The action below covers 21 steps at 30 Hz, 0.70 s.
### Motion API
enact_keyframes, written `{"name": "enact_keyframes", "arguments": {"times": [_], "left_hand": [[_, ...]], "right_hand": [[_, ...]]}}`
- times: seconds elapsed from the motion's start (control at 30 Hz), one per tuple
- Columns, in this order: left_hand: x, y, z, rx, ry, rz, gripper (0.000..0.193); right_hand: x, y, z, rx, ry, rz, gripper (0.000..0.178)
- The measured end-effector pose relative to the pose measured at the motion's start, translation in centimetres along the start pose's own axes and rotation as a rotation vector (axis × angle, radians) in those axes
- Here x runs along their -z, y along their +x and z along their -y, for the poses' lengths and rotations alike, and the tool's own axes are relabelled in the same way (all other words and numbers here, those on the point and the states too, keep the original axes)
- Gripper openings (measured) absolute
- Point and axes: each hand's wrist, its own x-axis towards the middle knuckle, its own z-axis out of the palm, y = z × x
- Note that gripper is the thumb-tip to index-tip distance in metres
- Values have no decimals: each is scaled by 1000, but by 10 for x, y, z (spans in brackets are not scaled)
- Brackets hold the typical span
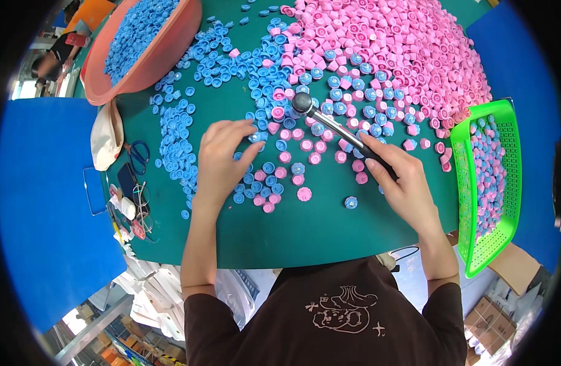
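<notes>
My right hand [406, 178] grips the black handle of a small mallet [336, 127] with a silver shaft and a round black head. The mallet slants up and left, its head above the loose pieces in the middle of the green table [317, 235]. My left hand [220, 163] pinches a small round blue cap [256, 138] between thumb and fingers. Near that hand lie more blue caps [268, 167] and small pink cup-shaped pieces [304, 194]. Blue-and-pink joined pieces [351, 202] are scattered below and beyond the mallet.
A large heap of pink pieces [390, 43] covers the far right. At the far left stands a salmon basin [192, 36] of blue caps. A green basket [509, 183] of joined pieces is at the right edge. Scissors [138, 157] and cables lie left.
</notes>
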Motion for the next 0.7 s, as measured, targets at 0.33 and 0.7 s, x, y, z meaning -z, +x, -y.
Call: {"name": "enact_keyframes", "arguments": {"times": [0.33, 0.7], "left_hand": [[0, -3, 14, -56, -69, 69, 29], [31, -13, 28, 132, -19, 20, 28]], "right_hand": [[-3, 14, 8, 19, -81, 27, 40], [-23, 26, 19, 156, -186, 125, 38]]}}
